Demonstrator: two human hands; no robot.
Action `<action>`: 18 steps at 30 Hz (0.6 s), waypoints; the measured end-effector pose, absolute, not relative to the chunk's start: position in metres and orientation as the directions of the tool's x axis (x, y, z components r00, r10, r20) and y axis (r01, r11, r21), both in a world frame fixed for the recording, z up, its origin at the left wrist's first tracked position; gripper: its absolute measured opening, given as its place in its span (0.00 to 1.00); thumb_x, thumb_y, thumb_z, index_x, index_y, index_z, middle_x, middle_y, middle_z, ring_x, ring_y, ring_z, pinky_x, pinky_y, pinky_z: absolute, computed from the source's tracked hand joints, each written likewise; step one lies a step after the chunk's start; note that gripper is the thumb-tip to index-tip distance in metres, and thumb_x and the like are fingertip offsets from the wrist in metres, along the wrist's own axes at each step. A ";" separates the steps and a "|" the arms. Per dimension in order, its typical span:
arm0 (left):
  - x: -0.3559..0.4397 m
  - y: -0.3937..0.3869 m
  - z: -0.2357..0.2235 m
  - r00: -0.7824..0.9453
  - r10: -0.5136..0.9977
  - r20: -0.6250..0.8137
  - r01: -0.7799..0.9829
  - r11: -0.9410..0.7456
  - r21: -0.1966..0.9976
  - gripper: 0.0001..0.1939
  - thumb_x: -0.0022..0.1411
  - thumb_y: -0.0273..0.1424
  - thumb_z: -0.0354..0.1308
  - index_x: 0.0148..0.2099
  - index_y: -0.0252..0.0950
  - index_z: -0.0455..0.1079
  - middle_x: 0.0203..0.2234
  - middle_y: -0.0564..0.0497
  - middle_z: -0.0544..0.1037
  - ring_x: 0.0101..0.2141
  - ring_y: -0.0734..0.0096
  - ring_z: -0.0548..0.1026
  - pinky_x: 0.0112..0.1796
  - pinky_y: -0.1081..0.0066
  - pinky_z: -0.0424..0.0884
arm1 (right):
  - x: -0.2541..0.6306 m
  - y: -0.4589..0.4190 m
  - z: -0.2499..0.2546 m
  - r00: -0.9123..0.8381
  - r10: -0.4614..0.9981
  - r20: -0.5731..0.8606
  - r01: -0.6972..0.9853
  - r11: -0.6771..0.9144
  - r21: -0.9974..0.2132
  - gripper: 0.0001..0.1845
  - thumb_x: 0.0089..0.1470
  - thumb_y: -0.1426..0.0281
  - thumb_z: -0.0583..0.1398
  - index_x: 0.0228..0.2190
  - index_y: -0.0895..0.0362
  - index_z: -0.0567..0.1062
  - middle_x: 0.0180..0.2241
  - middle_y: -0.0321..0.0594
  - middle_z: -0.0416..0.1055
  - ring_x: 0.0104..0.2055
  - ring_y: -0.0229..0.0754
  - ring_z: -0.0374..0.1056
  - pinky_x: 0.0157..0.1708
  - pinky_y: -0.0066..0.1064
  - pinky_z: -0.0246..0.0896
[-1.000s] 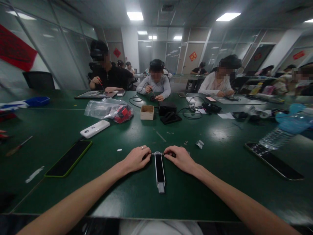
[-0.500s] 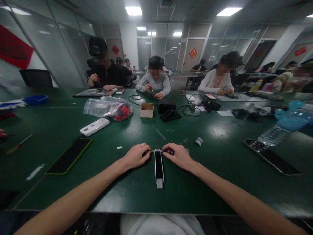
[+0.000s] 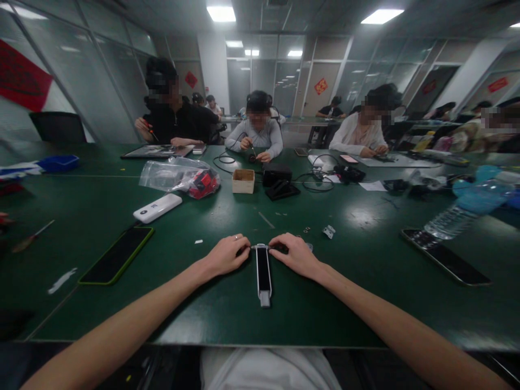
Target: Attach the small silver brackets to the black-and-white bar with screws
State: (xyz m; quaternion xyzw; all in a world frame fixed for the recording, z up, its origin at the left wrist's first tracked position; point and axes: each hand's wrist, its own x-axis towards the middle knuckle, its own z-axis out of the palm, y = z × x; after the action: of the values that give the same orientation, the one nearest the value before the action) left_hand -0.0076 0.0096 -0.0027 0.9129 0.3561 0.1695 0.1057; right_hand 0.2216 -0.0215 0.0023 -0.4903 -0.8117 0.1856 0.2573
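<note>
L hand (image 3: 229, 254) & R hand (image 3: 296, 255) pinching thin bits (image 3: 254, 247) at white-framed gadget (image 3: 264, 270), mark (image 3: 153, 206) on white device (image 3: 158, 209) illegible

Head-height view, forward and downward.

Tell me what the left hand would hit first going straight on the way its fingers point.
The left hand would probably meet the far end of the white-framed device first, close beside it; the right hand lies beyond. Whether hand and device touch is unclear.
</note>
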 end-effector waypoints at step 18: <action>-0.010 0.011 -0.008 0.703 0.663 0.259 0.597 -0.747 0.291 0.07 0.63 0.29 0.47 0.37 0.35 0.67 0.29 0.50 0.71 0.30 0.70 0.70 0.32 0.72 0.64 | 0.221 -0.024 0.004 -0.386 0.895 0.224 0.710 0.443 -0.547 0.09 0.53 0.70 0.60 0.38 0.57 0.74 0.37 0.40 0.74 0.38 0.41 0.66 0.38 0.34 0.63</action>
State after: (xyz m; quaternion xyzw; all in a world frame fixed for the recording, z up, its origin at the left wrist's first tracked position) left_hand -0.0100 0.0112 -0.0075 0.9180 0.3431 0.1756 0.0929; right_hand 0.2212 -0.0235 0.0036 -0.4944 -0.8116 0.1847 0.2505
